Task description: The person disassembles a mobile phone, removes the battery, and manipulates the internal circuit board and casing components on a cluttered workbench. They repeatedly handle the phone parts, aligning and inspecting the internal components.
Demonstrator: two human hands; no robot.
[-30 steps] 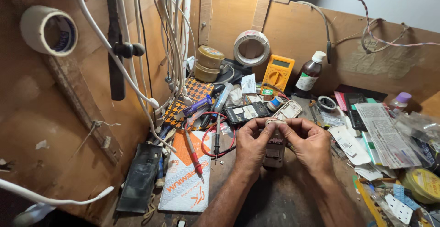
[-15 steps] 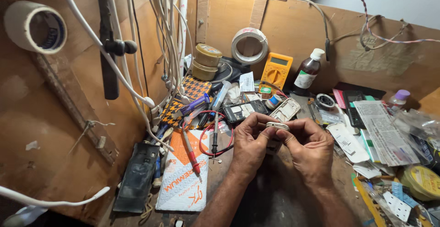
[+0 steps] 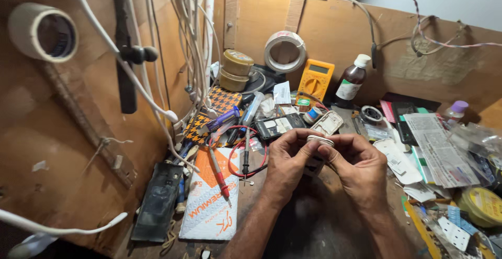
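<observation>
1. At the middle of the cluttered workbench (image 3: 319, 227), the left hand (image 3: 285, 162) and the right hand (image 3: 361, 165) meet around a small white device casing (image 3: 320, 141), held up between them just above the bench.
2. Both hands are closed narrowly on that casing: thumbs and forefingers pinch its upper edge, and the rest of it is hidden behind the fingers.
3. Containers: a brown glass bottle (image 3: 351, 83) with a white cap and a pale label stands upright against the back wall; its contents cannot be told. Two round tins (image 3: 236, 69) are stacked left of it, lids on. A small bottle with a purple cap (image 3: 456, 110) stands at the far right.
4. Just beyond the hands lie an opened phone body (image 3: 280, 126) and a white phone frame (image 3: 328, 123), near each other.
5. A yellow multimeter (image 3: 316, 78) leans on the back wall beside the bottle, and a coil of white wire (image 3: 285, 51) hangs above the tins.
6. Left of the hands, a red test probe (image 3: 219, 178) lies on an orange-and-white packet (image 3: 209, 212), with red and black leads (image 3: 246, 154) looped next to it.
7. On the left wall hang a roll of tape (image 3: 43, 33) and a bundle of white cables (image 3: 191, 44).
8. Papers and printed sheets (image 3: 436, 149) pile up to the right of the hands, well apart from them.
</observation>
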